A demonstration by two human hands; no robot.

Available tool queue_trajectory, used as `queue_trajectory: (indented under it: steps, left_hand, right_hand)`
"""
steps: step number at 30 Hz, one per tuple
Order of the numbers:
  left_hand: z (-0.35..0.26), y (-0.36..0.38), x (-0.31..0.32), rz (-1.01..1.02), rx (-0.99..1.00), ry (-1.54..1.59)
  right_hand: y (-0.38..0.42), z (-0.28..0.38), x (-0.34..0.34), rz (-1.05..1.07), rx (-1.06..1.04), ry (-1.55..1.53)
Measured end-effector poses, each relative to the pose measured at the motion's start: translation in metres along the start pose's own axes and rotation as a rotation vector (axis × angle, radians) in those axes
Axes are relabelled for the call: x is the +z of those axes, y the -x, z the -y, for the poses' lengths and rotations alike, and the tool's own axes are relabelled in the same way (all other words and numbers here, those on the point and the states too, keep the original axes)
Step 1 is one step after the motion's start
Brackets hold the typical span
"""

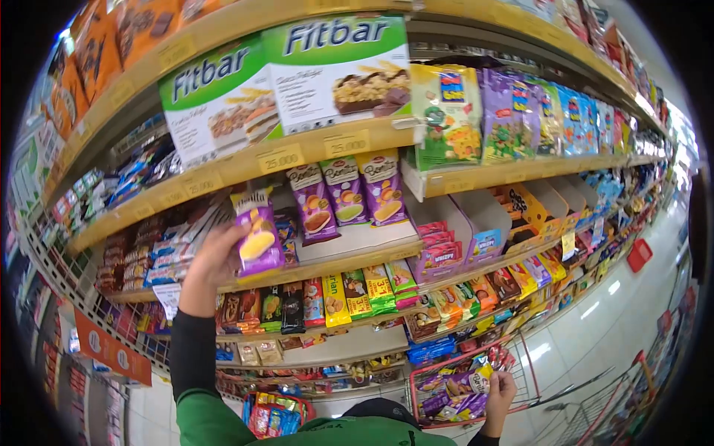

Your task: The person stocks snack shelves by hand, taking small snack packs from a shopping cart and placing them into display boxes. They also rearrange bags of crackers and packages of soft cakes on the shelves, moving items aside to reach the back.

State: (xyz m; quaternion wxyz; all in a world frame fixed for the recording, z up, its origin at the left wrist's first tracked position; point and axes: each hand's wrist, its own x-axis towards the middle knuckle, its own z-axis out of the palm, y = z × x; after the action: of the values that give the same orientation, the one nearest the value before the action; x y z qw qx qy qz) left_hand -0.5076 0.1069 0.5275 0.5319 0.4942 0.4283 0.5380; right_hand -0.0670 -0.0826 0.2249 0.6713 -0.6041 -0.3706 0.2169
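My left hand [210,262] is raised to the shelf and grips a purple snack packet [256,234] with a yellow picture on it, held just in front of the shelf edge. Similar purple packets [347,192] stand upright in a row to its right. Lower right, my right hand [499,392] holds the rim of a red wire shopping basket [419,375] filled with several purple and yellow packets. My left sleeve is black over green.
Two large Fitbar boxes [297,70] sit on the shelf above. Chocolate bars [141,256] are stacked left of my hand. Rows of colourful snacks fill the lower shelves [357,290]. The aisle floor [617,320] runs to the right, with a red basket [638,255] on it.
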Motion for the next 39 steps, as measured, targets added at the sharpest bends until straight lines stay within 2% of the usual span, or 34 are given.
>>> queue_trajectory:
  steps: [2,7,10,13,16,17,21,24,25,28,35,39]
  left_hand:
    - [0.002,0.013,0.036,0.154,-0.074,0.136]
    - [-0.001,0.004,0.109,0.287,-0.088,-0.034]
    - [0.014,-0.027,0.134,0.294,0.022,-0.13]
    - [0.019,-0.055,0.149,0.29,-0.016,-0.126]
    - [0.027,-0.074,0.156,0.18,-0.003,-0.013]
    - [0.026,-0.073,0.16,0.212,0.02,0.004]
    - [0.041,-0.081,0.171,0.146,0.165,-0.179]
    - [0.053,-0.091,0.17,0.152,0.249,-0.495]
    - [0.063,-0.103,0.162,0.201,0.334,-0.527]
    - [0.076,-0.115,0.149,0.082,0.53,-0.821]
    - [0.065,-0.102,0.158,0.069,0.392,-0.78]
    - [0.066,-0.104,0.161,0.056,0.43,-0.807]
  right_hand:
    - [-0.001,-0.002,-0.001,0.015,0.013,0.039]
    - [-0.004,0.007,0.005,0.033,0.053,-0.003]
    - [0.0,0.005,0.001,0.039,0.051,-0.037]
    - [0.006,0.005,-0.007,-0.027,0.045,-0.045]
    - [0.014,0.001,-0.022,-0.099,0.083,-0.046]
    - [0.017,-0.002,-0.027,-0.125,0.087,-0.046]
    - [0.026,-0.012,-0.042,-0.207,0.078,-0.027]
    - [0.029,-0.014,-0.047,-0.237,0.07,-0.003]
    - [0.028,-0.013,-0.047,-0.242,0.067,-0.005]
    - [0.027,-0.009,-0.045,-0.238,0.099,-0.018]
    - [0.024,-0.009,-0.034,-0.209,0.118,-0.024]
    - [0.023,-0.01,-0.03,-0.204,0.082,-0.009]
